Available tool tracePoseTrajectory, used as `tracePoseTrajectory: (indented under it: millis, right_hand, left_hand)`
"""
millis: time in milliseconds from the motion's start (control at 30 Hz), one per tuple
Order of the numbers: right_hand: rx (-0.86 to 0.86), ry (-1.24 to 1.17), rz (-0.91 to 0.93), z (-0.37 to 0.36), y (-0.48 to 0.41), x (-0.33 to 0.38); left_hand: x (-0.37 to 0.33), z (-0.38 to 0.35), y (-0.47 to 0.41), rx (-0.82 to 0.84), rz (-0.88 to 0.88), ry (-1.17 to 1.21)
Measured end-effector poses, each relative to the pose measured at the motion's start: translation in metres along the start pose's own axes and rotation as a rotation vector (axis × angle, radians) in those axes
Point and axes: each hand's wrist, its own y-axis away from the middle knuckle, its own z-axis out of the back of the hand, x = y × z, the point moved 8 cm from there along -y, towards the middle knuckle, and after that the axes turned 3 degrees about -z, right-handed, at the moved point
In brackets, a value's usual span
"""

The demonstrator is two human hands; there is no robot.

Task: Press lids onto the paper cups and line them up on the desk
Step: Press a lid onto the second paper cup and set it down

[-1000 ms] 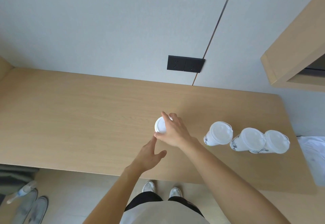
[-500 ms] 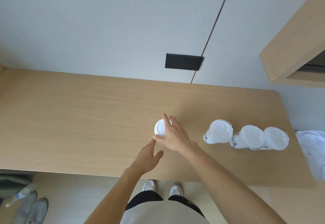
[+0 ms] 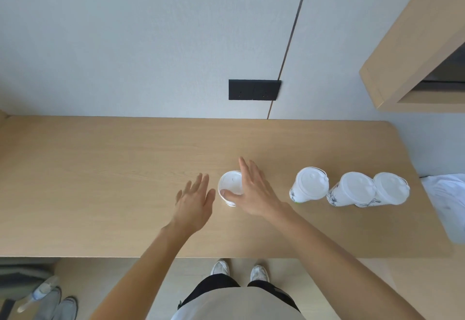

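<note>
Paper cup [image 3: 230,190], lidded, stands mid-tabletop [image 3: 100,168], well apart from three capped cups [image 3: 310,185] lined up to the right. The right hand [image 3: 254,190], fingers spread, lies against the lid's right edge, thumb apparently touching the rim; the left hand [image 3: 195,200] hovers flat and unclenched just beside it. Light and thin-walled, the cup would likely crush under a tight squeeze; take it gently around the upper wall below the lid.
</note>
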Motion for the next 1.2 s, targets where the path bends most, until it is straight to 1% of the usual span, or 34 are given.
tracePoseTrajectory:
  millis: [100, 200, 300, 367, 467, 633, 833, 967, 1067, 1200]
  right_hand:
    - [-0.069, 0.001, 0.039, 0.026, 0.006, -0.02]
    - [-0.204, 0.133, 0.063, 0.055, 0.018, -0.054]
    - [-0.241, 0.233, 0.014, 0.08, 0.025, -0.095]
    - [-0.234, 0.287, -0.085, 0.105, 0.039, -0.15]
    - [-0.165, 0.371, -0.098, 0.101, 0.04, -0.159]
    - [-0.084, 0.421, -0.08, 0.097, 0.034, -0.18]
    - [-0.015, 0.331, -0.006, 0.088, 0.029, -0.171]
    - [-0.056, 0.252, 0.014, 0.079, 0.045, -0.163]
    - [-0.052, 0.256, 0.056, 0.063, 0.068, -0.155]
    - [-0.013, 0.302, 0.107, 0.035, 0.091, -0.148]
  left_hand:
    - [-0.039, 0.015, -0.008, -0.009, -0.054, -0.091]
    - [-0.094, 0.011, -0.017, -0.002, -0.191, -0.219]
    - [-0.14, -0.008, -0.024, 0.015, -0.304, -0.314]
    - [-0.192, -0.04, -0.033, 0.064, -0.384, -0.371]
    - [-0.193, -0.055, -0.038, 0.108, -0.364, -0.474]
    - [-0.209, -0.084, -0.041, 0.17, -0.34, -0.534]
    - [-0.205, -0.097, -0.032, 0.188, -0.285, -0.531]
    - [-0.193, -0.093, -0.012, 0.165, -0.246, -0.493]
    - [-0.18, -0.095, 0.016, 0.07, -0.285, -0.485]
    - [-0.163, -0.111, 0.053, -0.017, -0.338, -0.502]
